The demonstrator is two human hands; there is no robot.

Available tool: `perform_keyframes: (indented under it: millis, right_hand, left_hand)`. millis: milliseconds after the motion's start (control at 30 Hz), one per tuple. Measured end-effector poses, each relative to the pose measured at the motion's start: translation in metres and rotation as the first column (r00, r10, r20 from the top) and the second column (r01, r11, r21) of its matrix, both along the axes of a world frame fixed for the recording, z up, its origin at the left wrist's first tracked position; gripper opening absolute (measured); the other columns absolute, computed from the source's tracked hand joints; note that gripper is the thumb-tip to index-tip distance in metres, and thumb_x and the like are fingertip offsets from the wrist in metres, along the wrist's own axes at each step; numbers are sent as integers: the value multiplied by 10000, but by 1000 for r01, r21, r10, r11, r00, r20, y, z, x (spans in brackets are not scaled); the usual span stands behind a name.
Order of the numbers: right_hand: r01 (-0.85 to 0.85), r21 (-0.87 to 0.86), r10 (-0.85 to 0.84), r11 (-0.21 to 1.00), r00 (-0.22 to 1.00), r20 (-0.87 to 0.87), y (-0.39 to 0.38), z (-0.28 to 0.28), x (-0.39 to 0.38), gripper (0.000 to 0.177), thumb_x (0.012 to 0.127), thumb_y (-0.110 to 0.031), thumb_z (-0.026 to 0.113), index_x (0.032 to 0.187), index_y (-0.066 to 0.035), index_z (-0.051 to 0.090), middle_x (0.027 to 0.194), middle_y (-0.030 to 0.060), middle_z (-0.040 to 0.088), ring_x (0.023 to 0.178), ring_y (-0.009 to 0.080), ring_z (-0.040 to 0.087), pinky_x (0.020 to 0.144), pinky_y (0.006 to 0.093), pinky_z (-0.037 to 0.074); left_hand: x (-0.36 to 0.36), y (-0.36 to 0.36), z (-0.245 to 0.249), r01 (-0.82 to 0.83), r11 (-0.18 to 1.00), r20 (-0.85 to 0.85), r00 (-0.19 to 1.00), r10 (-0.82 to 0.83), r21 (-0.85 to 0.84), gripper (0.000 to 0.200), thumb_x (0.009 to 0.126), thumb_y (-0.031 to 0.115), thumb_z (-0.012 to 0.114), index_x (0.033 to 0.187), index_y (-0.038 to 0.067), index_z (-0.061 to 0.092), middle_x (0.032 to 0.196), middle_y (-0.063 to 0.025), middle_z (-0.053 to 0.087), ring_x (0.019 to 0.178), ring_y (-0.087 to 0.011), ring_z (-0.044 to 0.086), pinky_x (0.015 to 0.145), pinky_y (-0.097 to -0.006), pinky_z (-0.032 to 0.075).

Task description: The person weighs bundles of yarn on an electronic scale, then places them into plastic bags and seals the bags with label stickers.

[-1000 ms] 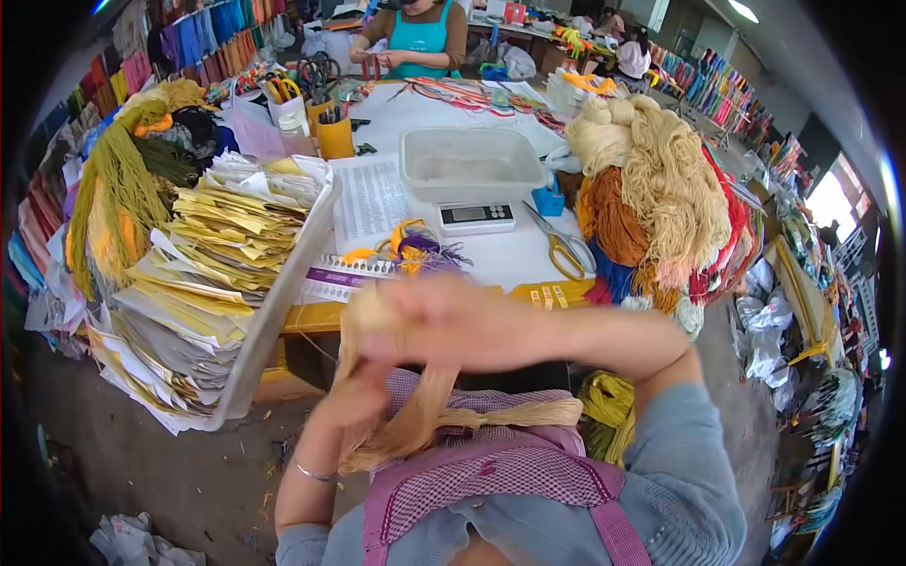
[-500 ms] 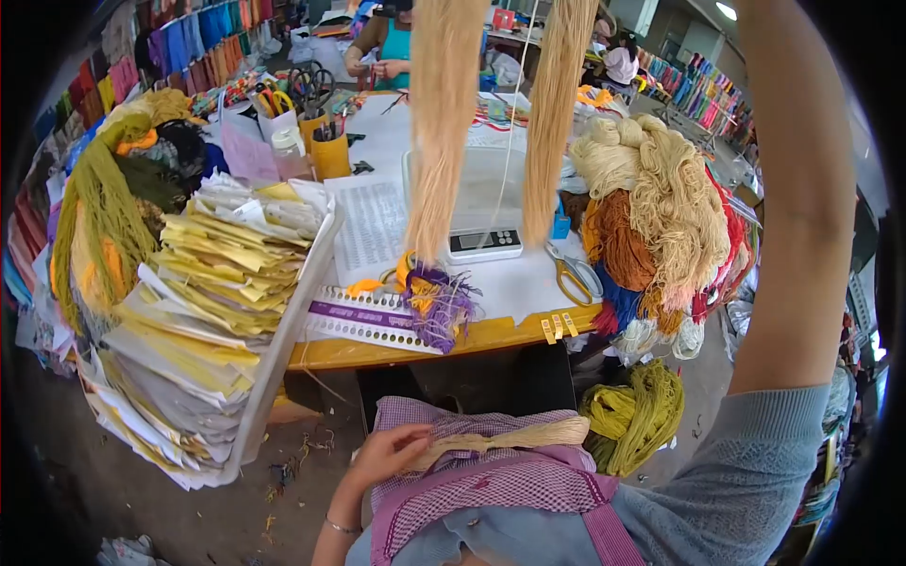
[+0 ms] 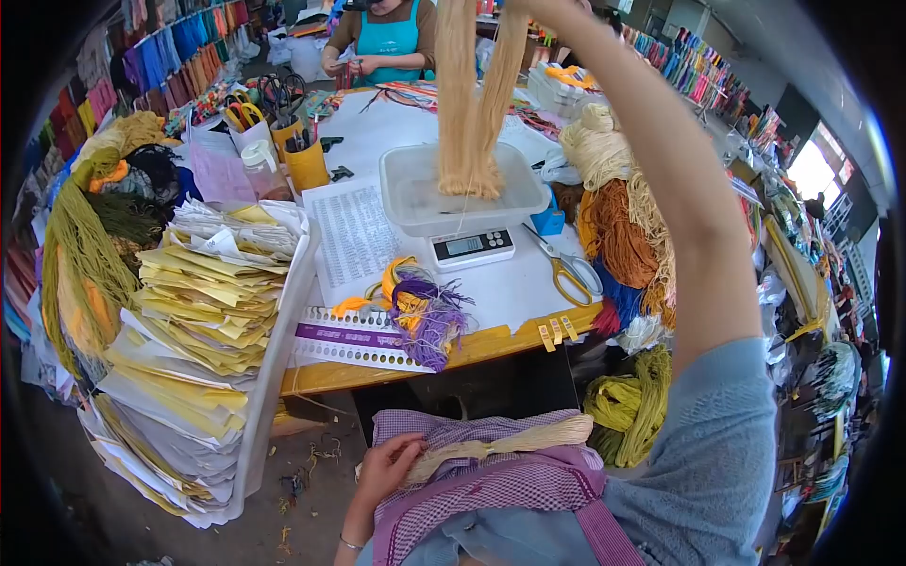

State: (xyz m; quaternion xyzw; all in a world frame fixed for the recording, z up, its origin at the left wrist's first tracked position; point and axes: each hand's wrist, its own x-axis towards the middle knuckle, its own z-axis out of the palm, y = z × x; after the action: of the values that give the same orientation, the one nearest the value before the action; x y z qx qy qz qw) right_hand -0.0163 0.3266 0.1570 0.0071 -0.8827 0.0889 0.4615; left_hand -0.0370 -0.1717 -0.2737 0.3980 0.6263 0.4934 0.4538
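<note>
From the top edge hang two strands of a hank of beige thread (image 3: 461,104). Their lower ends reach into a clear plastic tub (image 3: 406,203), which sits on a white digital scale (image 3: 472,247). My right arm is raised to the top of the view; my right hand (image 3: 540,6) is mostly cut off there, with the hank hanging from it. Across the lap, on a purple checked apron (image 3: 510,476), lies a hank of pale cream thread (image 3: 538,436). My left hand (image 3: 389,467) has its fingers curled at the left end of this hank.
A bin of papers (image 3: 203,330) stands at left beside green yarn (image 3: 80,255). On the table are scissors (image 3: 571,274), a purple and orange thread bundle (image 3: 425,311) and a punched card (image 3: 344,338). Brown yarn (image 3: 623,241) is piled at right. A co-worker (image 3: 387,38) sits opposite.
The beige hank has moved down, its ends now at the tub. My right arm has swung left and forward. My left hand's fingers have curled more at the cream hank's end.
</note>
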Motion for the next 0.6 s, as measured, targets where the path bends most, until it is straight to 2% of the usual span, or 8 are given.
perform_keyframes:
  millis: [67,100,133,233,300,367,467,600]
  right_hand:
    - [348,104,-363,932,898,247,14,-64,-5,365,970,-386,468,1076,-72,620,1068,144,671,1008,276,628,860,403,470]
    - [336,452,-318,826,941,-118,42,-117,-14,305,896,-352,596,1102,-128,589,688,82,612,620,259,617,540,369,439]
    - [505,413,-590,758,801,101,22,-149,-3,351,902,-331,583,1170,-124,488,734,141,635,709,371,635,616,499,423]
    - [489,406,-628,772,681,376,-40,-215,30,351,871,-255,591,1129,-61,451,824,161,667,798,338,649,859,494,316]
    - [416,311,-508,854,794,333,-66,-251,50,396,838,-271,635,1114,-51,456,741,159,655,738,347,642,846,485,324]
    - [449,359,-571,818,700,428,-92,-273,71,500,792,-277,689,1173,-46,461,859,152,655,854,324,631,901,502,316]
    - [326,363,-434,873,858,275,-124,-274,109,639,647,-231,793,1184,-51,497,1094,117,568,1093,310,507,989,510,305]
    - [511,244,-552,824,820,148,-79,-221,150,435,727,-186,723,1099,-34,557,1014,156,588,1024,361,535,892,499,387]
  left_hand:
    - [-2,2,6,-20,1000,58,998,20,13,248,940,136,595,1140,-3,644,976,-97,717,904,-132,668,798,-252,516]
    - [-3,4,8,-19,1000,55,998,18,9,248,940,136,595,1140,-3,644,976,-97,717,904,-132,668,798,-252,516]
    - [-4,5,9,-13,1000,24,1000,13,6,245,941,134,594,1135,-6,644,977,-99,717,905,-133,669,799,-253,516]
    - [-3,11,11,-9,1000,-9,1000,9,-4,240,940,131,595,1130,-7,644,980,-101,716,908,-131,668,802,-252,515]
    - [-1,10,13,-6,1000,-12,1000,5,-12,239,938,129,597,1129,-7,644,982,-101,715,911,-129,667,802,-250,514]
    - [1,14,18,0,1000,-16,1000,0,-24,241,940,127,596,1127,-17,642,990,-100,711,919,-128,663,803,-246,511]
    - [3,16,25,22,998,-5,1000,-22,-55,243,951,118,580,1133,-33,635,996,-99,707,925,-145,659,821,-253,506]
    - [1,20,26,25,996,-28,999,-27,-82,228,944,109,582,1119,-25,642,993,-98,707,945,-144,651,836,-263,502]
